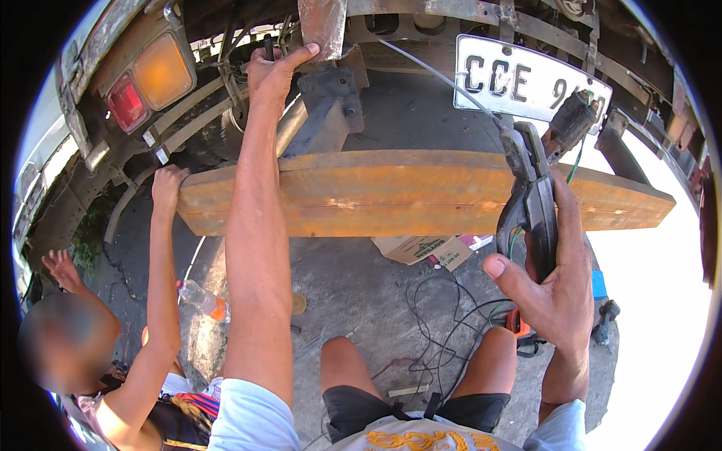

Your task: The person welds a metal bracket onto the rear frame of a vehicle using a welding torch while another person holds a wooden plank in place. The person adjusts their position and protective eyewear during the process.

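My right hand [553, 282] grips a black welding electrode holder [535, 203], its thumb on the near side. A thin grey electrode [444, 77] is clamped in the holder's jaws and slants up and left. My left hand [272, 75] is raised at the truck's underside, closed with a short black stub [268, 46] sticking up out of it. Its thumb reaches to the lower edge of a rusty metal plate [322, 28]. Between my arms and the truck lies a long rusty steel beam [391, 194]. A co-worker's hand [167, 188] holds the beam's left end.
Truck lights [162, 71] sit at upper left, a white licence plate [526, 79] at upper right. On the concrete lie dark cables [429, 323], a cardboard box [421, 248], a plastic bottle [201, 299] and an orange tool [517, 323]. A co-worker [143, 376] crouches at left.
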The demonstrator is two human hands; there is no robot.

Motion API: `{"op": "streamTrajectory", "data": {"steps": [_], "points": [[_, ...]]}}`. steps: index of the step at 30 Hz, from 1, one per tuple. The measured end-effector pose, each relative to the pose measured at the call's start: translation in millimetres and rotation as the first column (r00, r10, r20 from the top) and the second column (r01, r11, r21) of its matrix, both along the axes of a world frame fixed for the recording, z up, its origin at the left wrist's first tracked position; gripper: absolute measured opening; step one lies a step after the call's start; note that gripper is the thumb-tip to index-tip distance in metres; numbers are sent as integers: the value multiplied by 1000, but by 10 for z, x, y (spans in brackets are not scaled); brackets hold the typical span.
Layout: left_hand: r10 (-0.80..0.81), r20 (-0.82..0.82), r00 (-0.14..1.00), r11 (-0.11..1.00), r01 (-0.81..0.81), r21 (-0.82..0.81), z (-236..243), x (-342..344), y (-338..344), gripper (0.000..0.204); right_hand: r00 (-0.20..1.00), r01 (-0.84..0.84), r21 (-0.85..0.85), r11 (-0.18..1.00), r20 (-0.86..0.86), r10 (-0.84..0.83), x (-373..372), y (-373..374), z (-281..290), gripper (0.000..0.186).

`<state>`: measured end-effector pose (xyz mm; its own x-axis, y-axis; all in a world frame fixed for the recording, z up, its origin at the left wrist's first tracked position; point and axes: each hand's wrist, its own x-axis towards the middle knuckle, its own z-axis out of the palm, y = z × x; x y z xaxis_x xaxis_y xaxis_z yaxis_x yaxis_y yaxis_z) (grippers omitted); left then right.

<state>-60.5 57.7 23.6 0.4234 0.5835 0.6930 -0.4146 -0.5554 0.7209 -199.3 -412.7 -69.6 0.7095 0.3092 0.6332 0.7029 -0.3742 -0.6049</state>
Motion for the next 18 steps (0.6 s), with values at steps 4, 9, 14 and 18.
{"op": "streamTrajectory", "data": {"steps": [4, 9, 14, 18], "points": [[-16, 47, 999, 1000, 16, -12, 0, 5, -22, 76, 999, 34, 83, 996, 20, -36, 91, 36, -172, 107], [-76, 49, 996, 996, 78, -35, 9, -12, -47, 72, 997, 0, 158, 987, -79, 12, 140, 199, -508, 110], [-73, 57, 996, 997, 74, -14, 7, -9, -31, 70, 970, -13, 254, 967, -231, 73, 102, 321, -619, 114], [-99, 56, 994, 994, 101, -38, 7, 4, -25, 70, 965, -37, 266, 963, -241, 104, 90, 357, -668, 112]]}}
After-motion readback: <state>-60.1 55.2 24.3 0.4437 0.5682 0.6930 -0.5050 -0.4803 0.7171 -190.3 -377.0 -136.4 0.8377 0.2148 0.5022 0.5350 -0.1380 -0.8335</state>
